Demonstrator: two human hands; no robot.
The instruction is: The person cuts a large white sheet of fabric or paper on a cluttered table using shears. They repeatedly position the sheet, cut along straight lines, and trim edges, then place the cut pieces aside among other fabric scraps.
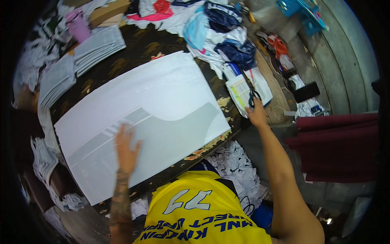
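While the right hand [257, 115] has fingers at the handles of the black scissors [253, 96], can't tell if its grip is closed on them. Scissors lie on papers [237, 92]. Left hand [126, 153], blurred, fingers spread, empty, over white-and-grey sheet [183, 128]. Sheet's flat on dark counter [140, 40], folded stacks [99, 49] beyond.

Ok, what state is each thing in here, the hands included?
Large printed sheet: spread out on the table
Left hand: fingers spread, over the sheet, blurred
Right hand: at the scissors' handles; grip unclear
Scissors: on papers; open or shut unclear
Pale sheets: stacked
Dark blue cloth: crumpled
Maroon cloth: draped
White scraps: loosely heaped
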